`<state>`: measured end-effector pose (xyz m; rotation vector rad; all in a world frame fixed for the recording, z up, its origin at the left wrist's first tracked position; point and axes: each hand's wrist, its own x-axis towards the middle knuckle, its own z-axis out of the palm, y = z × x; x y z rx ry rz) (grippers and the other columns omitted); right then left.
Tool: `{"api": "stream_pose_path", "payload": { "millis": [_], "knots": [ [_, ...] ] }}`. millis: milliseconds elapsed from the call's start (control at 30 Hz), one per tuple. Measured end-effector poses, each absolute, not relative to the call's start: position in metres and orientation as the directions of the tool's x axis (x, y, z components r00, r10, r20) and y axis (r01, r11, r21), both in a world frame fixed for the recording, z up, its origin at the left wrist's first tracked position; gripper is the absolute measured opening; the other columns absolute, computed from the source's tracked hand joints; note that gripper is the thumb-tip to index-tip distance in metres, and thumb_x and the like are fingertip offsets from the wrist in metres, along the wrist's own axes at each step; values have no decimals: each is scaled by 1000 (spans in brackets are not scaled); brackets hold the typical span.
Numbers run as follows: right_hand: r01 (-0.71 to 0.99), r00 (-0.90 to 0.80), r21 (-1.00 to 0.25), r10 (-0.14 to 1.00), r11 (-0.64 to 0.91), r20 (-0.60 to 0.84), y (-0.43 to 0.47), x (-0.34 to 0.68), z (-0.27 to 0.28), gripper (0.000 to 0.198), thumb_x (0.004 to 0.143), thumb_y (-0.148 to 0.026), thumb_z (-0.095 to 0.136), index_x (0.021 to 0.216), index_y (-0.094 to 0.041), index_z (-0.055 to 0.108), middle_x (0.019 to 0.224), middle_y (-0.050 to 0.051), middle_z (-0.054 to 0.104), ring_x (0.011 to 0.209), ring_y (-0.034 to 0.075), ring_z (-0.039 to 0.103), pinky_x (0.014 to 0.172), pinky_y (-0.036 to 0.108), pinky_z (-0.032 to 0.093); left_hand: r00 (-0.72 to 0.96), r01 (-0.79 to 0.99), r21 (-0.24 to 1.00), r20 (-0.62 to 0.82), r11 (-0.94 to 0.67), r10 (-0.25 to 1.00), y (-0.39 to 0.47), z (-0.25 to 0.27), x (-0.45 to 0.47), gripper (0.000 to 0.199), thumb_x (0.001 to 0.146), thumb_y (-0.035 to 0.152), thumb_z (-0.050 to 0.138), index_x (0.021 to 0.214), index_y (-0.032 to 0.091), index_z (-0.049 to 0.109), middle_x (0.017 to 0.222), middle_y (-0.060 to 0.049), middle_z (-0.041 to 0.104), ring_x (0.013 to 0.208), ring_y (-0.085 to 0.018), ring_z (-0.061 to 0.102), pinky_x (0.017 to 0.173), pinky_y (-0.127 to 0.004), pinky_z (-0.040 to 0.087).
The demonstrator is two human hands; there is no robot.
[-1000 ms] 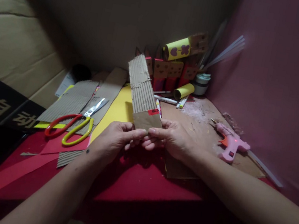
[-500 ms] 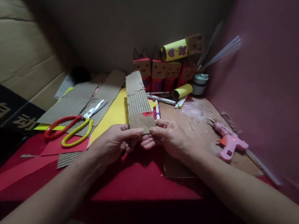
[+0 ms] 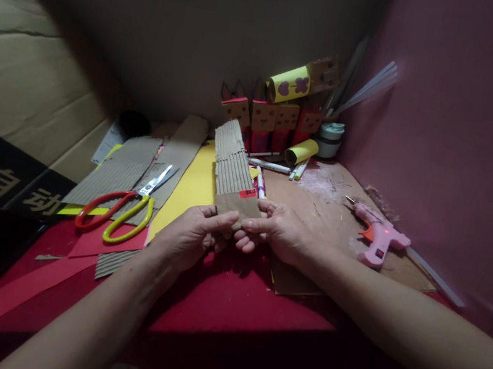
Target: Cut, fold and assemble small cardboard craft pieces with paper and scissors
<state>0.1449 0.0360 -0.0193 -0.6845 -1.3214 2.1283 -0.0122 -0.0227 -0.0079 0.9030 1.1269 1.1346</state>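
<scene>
Between my two hands I hold a strip of corrugated cardboard (image 3: 235, 171), its ridged part pointing away from me. Its near end is smooth brown with a small red printed mark. My left hand (image 3: 193, 231) pinches the near edge at the left, thumb on top. My right hand (image 3: 279, 231) pinches the same edge at the right, its thumb close to the left one. Left of my hands, scissors (image 3: 131, 205) with one red and one yellow handle lie with their blades a little apart on cardboard and red paper.
A pink glue gun (image 3: 380, 237) with a lit red light lies at the right on a brown board (image 3: 330, 209). Cardboard figures with drawn faces (image 3: 263, 117) stand at the back, near a yellow tube (image 3: 301, 151), markers (image 3: 271, 166) and a lidded cup (image 3: 329, 140). Yellow paper (image 3: 189, 184) lies mid-table.
The cardboard strip has swung slightly to the right and its near end has dipped a little. Both hands keep their pinch, with the thumbs slightly closer together.
</scene>
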Motion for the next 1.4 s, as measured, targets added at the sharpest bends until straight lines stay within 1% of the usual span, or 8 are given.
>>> {"api": "stream_pose_path", "payload": {
  "millis": [167, 300, 433, 667, 767, 967, 1233, 1400],
  "knots": [
    [-139, -744, -938, 658, -319, -114, 35, 145, -19, 34, 72, -15, 68, 105, -15, 62, 66, 4, 69, 55, 15, 65, 52, 24, 54, -88, -243, 955, -194, 167, 977, -22, -9, -8, 20, 63, 27, 78, 58, 13, 65, 44, 1, 53, 40, -9, 45, 42, -22, 35],
    [-257, -664, -940, 747, -225, 3, 38, 147, -13, 24, 73, -28, 71, 93, -16, 67, 80, 4, 71, 67, 14, 64, 62, 25, 51, -137, -192, 972, -161, 133, 977, -28, -9, -4, 20, 62, 25, 80, 76, 12, 74, 64, -5, 70, 56, -15, 61, 57, -26, 48],
    [-223, -569, -950, 820, -219, -56, 42, 149, -10, 21, 73, -34, 72, 78, -15, 65, 69, 1, 65, 62, 13, 59, 56, 24, 46, -139, -60, 992, -114, 107, 984, -32, -5, 0, 27, 63, 28, 81, 84, 14, 76, 77, -6, 74, 69, -19, 66, 67, -28, 51],
    [-265, -496, -956, 868, -123, 26, 37, 146, -15, 16, 72, -29, 71, 73, -14, 65, 67, -1, 64, 58, 10, 56, 55, 23, 43, -236, -15, 1000, 13, -17, 972, -27, -2, -2, 24, 68, 36, 78, 72, 14, 68, 66, -1, 64, 58, -12, 55, 57, -24, 46],
    [-264, -547, -947, 837, -183, -9, 36, 144, -16, 15, 72, -29, 72, 75, -15, 66, 68, 0, 66, 60, 11, 58, 57, 24, 45, -277, -36, 999, -3, -8, 961, -26, -4, -2, 26, 64, 35, 79, 62, 14, 65, 60, 0, 62, 57, -13, 55, 55, -24, 45],
    [-315, -716, -894, 698, -319, 3, 37, 143, -18, 21, 73, -30, 74, 87, -15, 70, 77, 3, 71, 69, 13, 64, 70, 26, 50, -274, -79, 997, -41, 19, 961, -28, -4, -2, 23, 64, 35, 79, 68, 16, 67, 59, 1, 61, 52, -12, 53, 52, -23, 43],
    [-309, -635, -883, 768, -354, -85, 33, 140, -17, 20, 66, -24, 77, 82, -14, 70, 72, 3, 70, 64, 14, 62, 67, 28, 50, -200, -166, 982, -123, 90, 972, -26, -2, 2, 28, 65, 35, 79, 80, 14, 69, 65, 0, 64, 51, -11, 54, 50, -22, 44],
    [-327, -721, -851, 690, -411, -56, 35, 139, -23, 26, 64, -25, 79, 85, -12, 69, 75, 5, 71, 66, 14, 66, 65, 26, 53, -249, -216, 975, -106, 51, 963, -22, -2, 0, 26, 62, 32, 80, 74, 14, 65, 63, 1, 63, 54, -11, 55, 53, -23, 46]
  ]
}}
